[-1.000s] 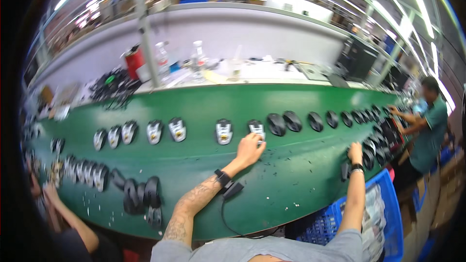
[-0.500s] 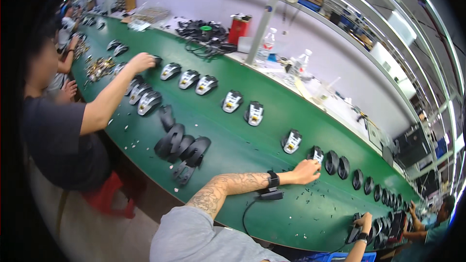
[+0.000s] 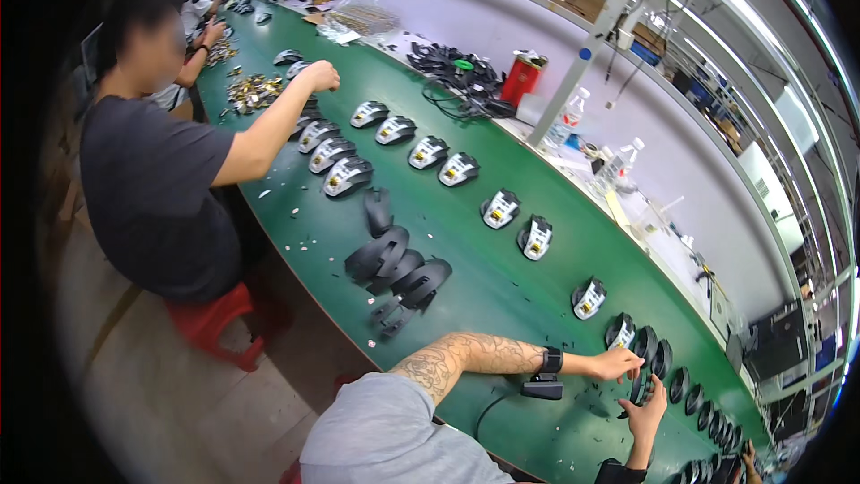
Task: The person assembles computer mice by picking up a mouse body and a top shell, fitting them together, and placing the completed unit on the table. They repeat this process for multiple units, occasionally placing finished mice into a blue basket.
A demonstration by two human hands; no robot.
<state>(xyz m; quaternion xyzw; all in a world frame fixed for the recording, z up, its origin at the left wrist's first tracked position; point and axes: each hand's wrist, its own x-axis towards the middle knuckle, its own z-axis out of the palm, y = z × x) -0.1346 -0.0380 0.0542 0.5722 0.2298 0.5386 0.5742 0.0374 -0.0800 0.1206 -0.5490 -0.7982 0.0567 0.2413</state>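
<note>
A dark mouse shell [image 3: 639, 388] is between my two hands, over the green table. My right hand [image 3: 647, 412] grips it from the lower right, thumb on one side and fingers on the other. The bent fingers of my left hand [image 3: 616, 364] come together at its upper end, partly hiding it. Just beyond my left hand lies a silver-and-black mouse body [image 3: 620, 332] with a small yellow part. Close to it on the right stand black ring-like mouse shells [image 3: 661, 358]. A black strap with a small box [image 3: 543, 385] hangs at my left wrist.
More mouse bodies [image 3: 499, 209] run up the green table [image 3: 448, 242]. Black mouse parts [image 3: 399, 269] are piled left of my arm. A seated co-worker [image 3: 161, 188] reaches over mice at left. Bottles [image 3: 566, 116] and a red can [image 3: 523, 78] line the back ledge.
My left hand has left the mouse body in the row and moved toward me. My right hand has come up from the shells at lower right, bringing a dark shell. The view has turned.
</note>
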